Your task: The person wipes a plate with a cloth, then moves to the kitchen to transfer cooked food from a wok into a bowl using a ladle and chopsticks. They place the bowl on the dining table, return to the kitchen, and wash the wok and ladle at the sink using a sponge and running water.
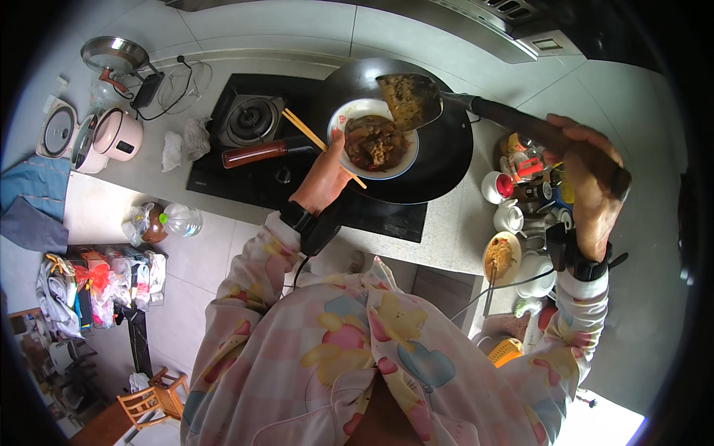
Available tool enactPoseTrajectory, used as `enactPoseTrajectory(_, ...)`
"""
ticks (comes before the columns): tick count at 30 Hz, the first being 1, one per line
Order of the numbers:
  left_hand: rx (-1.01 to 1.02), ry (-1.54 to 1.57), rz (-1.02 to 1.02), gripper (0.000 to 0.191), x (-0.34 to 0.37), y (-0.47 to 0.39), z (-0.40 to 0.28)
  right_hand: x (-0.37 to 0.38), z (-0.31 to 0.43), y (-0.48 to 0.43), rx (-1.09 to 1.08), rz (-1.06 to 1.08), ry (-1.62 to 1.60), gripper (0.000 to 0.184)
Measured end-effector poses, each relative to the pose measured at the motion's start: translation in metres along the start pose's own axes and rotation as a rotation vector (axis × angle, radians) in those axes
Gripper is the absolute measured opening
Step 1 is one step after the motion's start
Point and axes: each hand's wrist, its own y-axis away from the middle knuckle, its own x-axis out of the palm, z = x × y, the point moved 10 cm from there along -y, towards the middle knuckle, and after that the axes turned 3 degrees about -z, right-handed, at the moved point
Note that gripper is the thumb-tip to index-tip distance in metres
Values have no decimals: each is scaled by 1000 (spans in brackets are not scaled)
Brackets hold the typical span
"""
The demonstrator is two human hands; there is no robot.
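Note:
My left hand point(328, 177) grips the rim of a white bowl point(411, 161) with a blue edge and holds a pair of wooden chopsticks point(304, 129) against it. Brown stewed food point(375, 144) fills much of the bowl. The bowl is over a large black wok point(446, 161). In my right hand point(592, 173) is the long dark handle of a spatula point(411, 101). Its broad blade, coated with brown food residue, tilts at the bowl's upper right rim. Whether blade and bowl touch I cannot tell.
The wok sits on a black gas hob; its left burner point(251, 118) is exposed. Seasoning jars point(538, 190) and an oval dish of food point(502, 257) line the right counter. A pink rice cooker point(118, 134) stands at left, with a plastic bottle point(183, 219) below.

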Motion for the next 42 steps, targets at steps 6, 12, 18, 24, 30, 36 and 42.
enactPoseTrajectory(6,70,-10,-75,61,-25,7,-16,-39,-114,-13,420,-265,-331,35)
enactPoseTrajectory(12,35,28,-150,58,-74,32,-41,10,-217,8,678,-175,-334,24)
enactPoseTrajectory(18,103,-160,-281,61,-91,69,-83,46,-210,0,574,117,-61,18)
enactPoseTrajectory(24,87,-189,-304,62,-87,81,-97,115,-210,27,810,-105,-287,20)
enactPoseTrajectory(30,95,-184,-311,60,-86,85,-100,117,-217,4,708,-135,-243,19)
enactPoseTrajectory(36,192,-281,-261,58,-76,91,-107,50,-241,-15,692,-149,-52,23)
enactPoseTrajectory(42,160,-213,-336,59,-105,96,-90,104,-241,-48,467,-18,-291,19)
